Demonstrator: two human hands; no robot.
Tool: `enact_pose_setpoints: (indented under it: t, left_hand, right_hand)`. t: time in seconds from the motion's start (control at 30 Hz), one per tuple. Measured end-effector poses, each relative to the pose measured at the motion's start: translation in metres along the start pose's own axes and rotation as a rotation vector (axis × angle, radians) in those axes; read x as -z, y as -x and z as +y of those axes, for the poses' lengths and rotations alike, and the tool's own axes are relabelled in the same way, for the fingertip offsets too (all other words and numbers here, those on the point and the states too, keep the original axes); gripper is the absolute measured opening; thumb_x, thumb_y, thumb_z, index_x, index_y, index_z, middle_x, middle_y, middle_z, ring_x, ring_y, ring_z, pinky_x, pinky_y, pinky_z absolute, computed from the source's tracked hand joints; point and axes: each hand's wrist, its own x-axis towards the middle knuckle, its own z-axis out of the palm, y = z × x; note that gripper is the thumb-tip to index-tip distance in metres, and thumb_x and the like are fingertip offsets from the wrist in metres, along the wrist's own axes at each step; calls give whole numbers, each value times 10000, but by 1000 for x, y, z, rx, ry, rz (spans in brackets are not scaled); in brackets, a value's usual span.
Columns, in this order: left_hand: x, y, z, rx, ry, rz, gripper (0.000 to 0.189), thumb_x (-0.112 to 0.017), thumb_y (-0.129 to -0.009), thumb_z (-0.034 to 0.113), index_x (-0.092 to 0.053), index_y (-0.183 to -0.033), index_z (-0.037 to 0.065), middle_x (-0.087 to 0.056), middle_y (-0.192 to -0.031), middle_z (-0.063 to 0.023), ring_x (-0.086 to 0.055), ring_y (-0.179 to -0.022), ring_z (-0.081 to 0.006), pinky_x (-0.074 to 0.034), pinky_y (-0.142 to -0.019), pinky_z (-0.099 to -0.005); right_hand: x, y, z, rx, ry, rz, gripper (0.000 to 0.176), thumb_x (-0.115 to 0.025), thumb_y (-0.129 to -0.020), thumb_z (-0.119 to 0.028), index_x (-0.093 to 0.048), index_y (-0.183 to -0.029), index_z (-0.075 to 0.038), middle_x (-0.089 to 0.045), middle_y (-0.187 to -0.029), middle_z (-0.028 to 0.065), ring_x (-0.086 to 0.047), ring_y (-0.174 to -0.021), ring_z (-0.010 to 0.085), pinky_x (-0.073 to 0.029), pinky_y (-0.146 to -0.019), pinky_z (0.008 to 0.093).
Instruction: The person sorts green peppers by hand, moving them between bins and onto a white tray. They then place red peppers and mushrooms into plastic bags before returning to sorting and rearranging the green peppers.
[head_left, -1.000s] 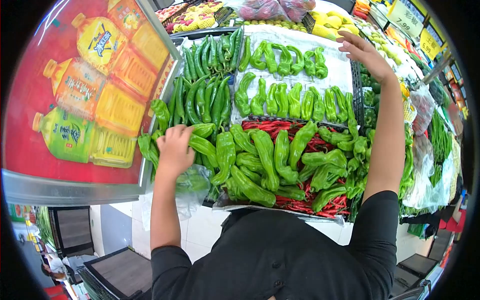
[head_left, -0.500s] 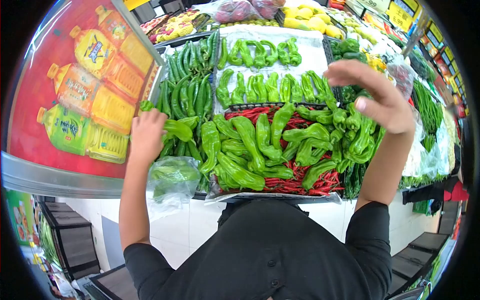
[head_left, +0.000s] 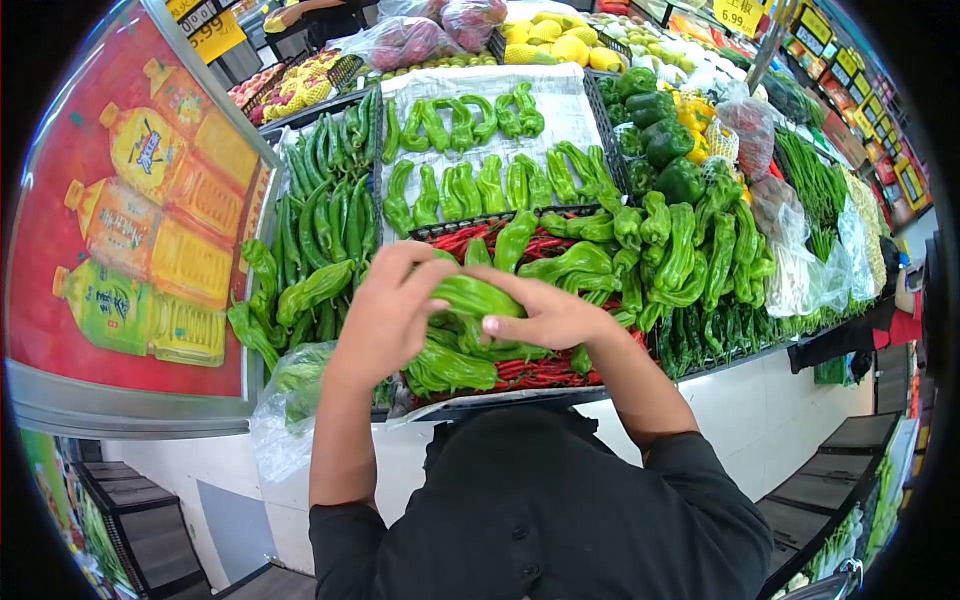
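Note:
My left hand (head_left: pixel 385 310) and my right hand (head_left: pixel 555 318) meet over the black crate at the front. Between them is a large wrinkled green pepper (head_left: pixel 475 297), with the fingers of both hands curled round it. Beneath lie more green peppers (head_left: pixel 450 365) on a bed of thin red chilies (head_left: pixel 535 376). Behind, two rows of the same peppers (head_left: pixel 462 190) stand on white sheeting (head_left: pixel 440 90). To the right, a pile of green peppers (head_left: pixel 690 255) spills over the crate's edge.
Long green chilies (head_left: pixel 325 215) fill the left section, with a few wrinkled peppers (head_left: pixel 315 290) on top. A clear plastic bag (head_left: pixel 285 415) hangs over the front edge. A drink poster panel (head_left: pixel 150 230) borders the left. Dark green bell peppers (head_left: pixel 665 140) sit at the back right.
My hands have come together from the far left and upper right to the middle, now on one pepper. Wrinkled peppers show on the left chilies where my left hand was. The view has shifted.

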Motion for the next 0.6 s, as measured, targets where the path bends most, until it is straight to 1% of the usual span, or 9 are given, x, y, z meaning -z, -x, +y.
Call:
enact_pose_setpoints:
  t: [0.07,0.1,0.2,0.23,0.33,0.37,0.5,0.57,0.6]
  left_hand:
    - [-4,-10,4,-116,0,-44,405,-728,-733,-25,-629,-1118,51,-574,-1130,-142,-564,-1076,-363,-486,-908,-433]
    - [-8,-11,3,-122,40,-47,420,-715,-719,-34,-635,-1124,43,-562,-1130,-142,-550,-1091,-358,-458,-942,-446]
    - [-12,-21,-2,-138,69,6,412,-730,-717,-16,-643,-1115,43,-567,-1129,-139,-547,-1099,-364,-451,-955,-448]
    - [-13,-22,-7,-131,26,29,431,-729,-771,28,-628,-1189,71,-571,-1167,-140,-547,-1118,-363,-458,-971,-443]
    - [-18,-19,-13,35,26,170,495,-724,-812,45,-580,-1284,85,-535,-1251,-154,-513,-1186,-357,-423,-1034,-431]
    - [-19,-15,-21,81,43,164,531,-709,-846,54,-534,-1346,88,-497,-1315,-168,-477,-1243,-358,-388,-1076,-426]
    - [-25,3,-43,225,109,119,479,-649,-869,28,-550,-1337,67,-502,-1337,-154,-504,-1234,-309,-449,-1005,-396]
    - [-28,9,-51,265,139,89,464,-644,-867,21,-563,-1321,63,-508,-1330,-156,-517,-1216,-309,-458,-989,-391]
    - [-29,12,-54,286,152,73,456,-642,-865,17,-569,-1313,61,-511,-1326,-157,-523,-1207,-309,-462,-982,-389]
  right_hand:
    - [1,5,6,22,-260,-61,663,-582,-1022,-322,-311,-1544,-16,-657,-1156,150,-650,-879,207,-536,-831,365]
    - [3,6,9,34,-390,-88,652,-580,-1022,-317,-319,-1545,-26,-672,-1109,138,-649,-833,195,-539,-801,350]
    - [12,8,9,34,-529,-53,617,-576,-1020,-293,-346,-1540,-51,-679,-1044,123,-634,-805,152,-529,-747,309]
    - [17,7,9,35,-497,-2,617,-588,-1011,-295,-366,-1534,-55,-664,-1099,107,-628,-826,149,-529,-768,313]
    - [37,6,-8,50,-222,285,658,-615,-978,-308,-369,-1539,-68,-653,-1076,98,-629,-836,160,-524,-727,304]
    - [45,6,-16,52,-153,388,666,-621,-972,-312,-370,-1540,-75,-648,-1075,94,-627,-850,161,-522,-728,302]
    - [121,-15,-19,57,28,769,674,-616,-985,-315,-342,-1556,-85,-623,-1192,113,-619,-968,171,-510,-848,317]
    - [167,-34,-20,62,40,866,688,-610,-988,-328,-322,-1567,-90,-581,-1319,131,-586,-1120,205,-468,-963,347]
    - [188,-44,-18,75,36,899,701,-605,-989,-344,-311,-1573,-93,-547,-1404,144,-553,-1229,230,-435,-1035,372]
